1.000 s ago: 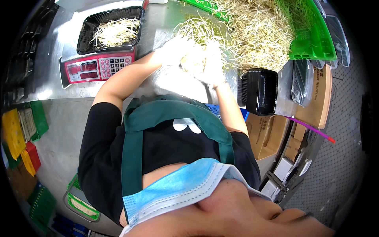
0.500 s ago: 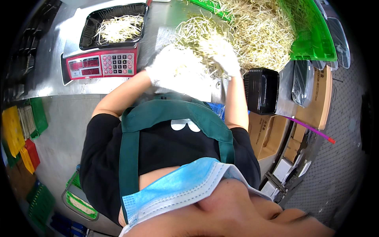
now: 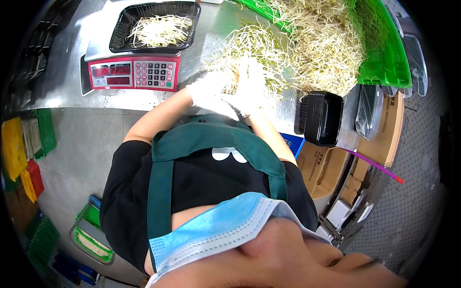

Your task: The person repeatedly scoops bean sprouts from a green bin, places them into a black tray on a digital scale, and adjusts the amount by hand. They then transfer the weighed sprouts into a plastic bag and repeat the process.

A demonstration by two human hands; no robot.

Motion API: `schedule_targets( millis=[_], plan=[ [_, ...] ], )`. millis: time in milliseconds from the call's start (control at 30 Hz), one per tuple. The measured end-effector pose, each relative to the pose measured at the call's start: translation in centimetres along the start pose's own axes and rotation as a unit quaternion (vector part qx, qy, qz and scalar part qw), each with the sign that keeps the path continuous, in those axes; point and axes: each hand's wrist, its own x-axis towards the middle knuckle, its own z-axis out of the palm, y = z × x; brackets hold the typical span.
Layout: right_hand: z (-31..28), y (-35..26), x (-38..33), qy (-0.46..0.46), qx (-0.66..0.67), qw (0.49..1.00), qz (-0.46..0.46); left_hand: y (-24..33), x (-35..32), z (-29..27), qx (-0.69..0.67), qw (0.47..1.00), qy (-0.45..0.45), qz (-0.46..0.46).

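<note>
**Both gloved hands at the near edge of the sprout heap**

The left hand (image 3: 209,91) and the right hand (image 3: 249,89), both in white gloves, meet at the near rim of the sprouts (image 3: 297,48) piled on the steel table (image 3: 62,91). The two hands touch each other, fingers curled inward around a loose bunch of sprouts; how firmly either hand is closed on it cannot be told, since glove and sprouts blur together there.

From the hands, the bulk of the heap lies ahead and to the right, spilling out of a tipped green crate (image 3: 384,62). Its long axis runs from the hands away toward the far right. The right hand sits nearer the heap's thick part; the left hand is at its thin near-left fringe.

Ahead and to the left of the left hand stands a red scale (image 3: 132,73), and on it a black tray (image 3: 120,29) with a thin layer of sprouts inside. The tray is well apart from both hands, and the left hand is the nearer one to it. To the right of the right hand, near the table edge, lies a stack of empty black trays (image 3: 321,117), turned on its side, apart from the hand.
</note>
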Motion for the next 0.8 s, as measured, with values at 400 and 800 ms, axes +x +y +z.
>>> schedule_targets(
  millis=[400,800],
  plan=[
    [-3.1,10.7,3.8,-0.055,0.663,0.737,0.118,0.8,-8.5,-23.8,-0.268,0.855,0.396,-0.201],
    [-10.0,3.8,13.3,-0.291,0.692,0.651,-0.118,0.3,-1.0,-18.8,-0.32,0.825,0.268,-0.38]
  ],
)
